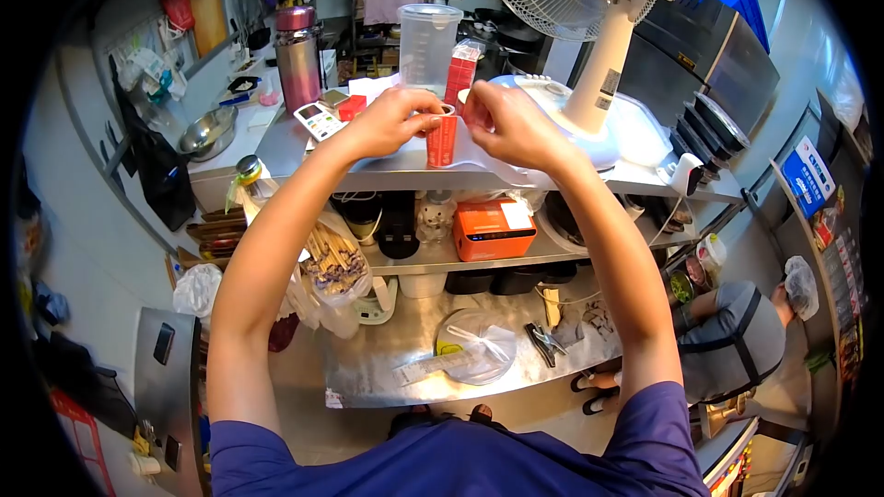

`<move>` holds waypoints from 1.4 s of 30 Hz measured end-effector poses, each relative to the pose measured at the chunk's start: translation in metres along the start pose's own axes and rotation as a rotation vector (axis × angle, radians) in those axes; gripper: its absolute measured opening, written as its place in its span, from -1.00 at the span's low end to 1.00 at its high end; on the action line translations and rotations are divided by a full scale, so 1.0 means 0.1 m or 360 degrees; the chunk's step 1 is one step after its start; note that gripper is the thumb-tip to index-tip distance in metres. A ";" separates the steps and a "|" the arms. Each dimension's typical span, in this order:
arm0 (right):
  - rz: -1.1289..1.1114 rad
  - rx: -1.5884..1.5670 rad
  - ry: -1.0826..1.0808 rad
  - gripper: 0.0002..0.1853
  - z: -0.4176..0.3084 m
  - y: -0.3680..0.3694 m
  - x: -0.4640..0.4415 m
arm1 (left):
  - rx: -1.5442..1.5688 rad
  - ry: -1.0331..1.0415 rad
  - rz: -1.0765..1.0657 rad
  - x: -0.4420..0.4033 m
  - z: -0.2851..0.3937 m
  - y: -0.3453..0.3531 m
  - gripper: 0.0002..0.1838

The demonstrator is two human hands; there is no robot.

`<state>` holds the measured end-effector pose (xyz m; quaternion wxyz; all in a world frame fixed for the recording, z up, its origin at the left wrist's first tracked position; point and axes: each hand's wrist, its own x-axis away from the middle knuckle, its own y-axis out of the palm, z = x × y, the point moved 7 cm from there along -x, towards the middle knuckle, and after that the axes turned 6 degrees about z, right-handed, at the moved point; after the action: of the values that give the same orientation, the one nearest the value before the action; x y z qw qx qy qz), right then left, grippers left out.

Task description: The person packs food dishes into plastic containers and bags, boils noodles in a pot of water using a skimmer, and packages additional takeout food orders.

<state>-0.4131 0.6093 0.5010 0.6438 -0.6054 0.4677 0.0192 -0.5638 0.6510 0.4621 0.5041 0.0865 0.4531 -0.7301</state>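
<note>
A small red paper cup or packet (pixel 442 142) with white print stands upright at the front edge of the steel shelf. My left hand (pixel 398 121) is at its upper left, fingers closed at its rim. To the right of the cup, my right hand (pixel 508 121) has its fingers pinched together; what they hold, if anything, is too small to make out. A taller red and white carton (pixel 460 72) stands just behind, and a clear plastic container (pixel 428 48) is behind it.
A white fan (pixel 599 64) stands to the right, a pink flask (pixel 297 64) to the left. An orange box (pixel 494 228) sits on the lower shelf. Below lies a round clear lid or bag (pixel 477 347). Another person (pixel 737 336) crouches at the right.
</note>
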 end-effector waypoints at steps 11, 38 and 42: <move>-0.0104 -0.0198 -0.0119 -0.75 -0.17 0.12 -0.08 | -0.0230 0.0206 0.0013 -0.03 0.09 -0.05 -0.87; 0.0442 -0.1430 0.2141 -0.96 0.94 1.97 4.86 | -0.0156 0.0522 0.0735 0.64 0.13 0.12 -0.68; 0.0768 -0.1756 0.2608 -0.98 0.87 2.72 5.87 | -0.0126 0.0159 0.0651 1.70 -0.01 1.39 -0.61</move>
<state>-0.1935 0.4331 -0.0882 -0.2651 -0.5343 0.8005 -0.0590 -0.5315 0.5281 0.2824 0.6216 0.1930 0.4788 -0.5891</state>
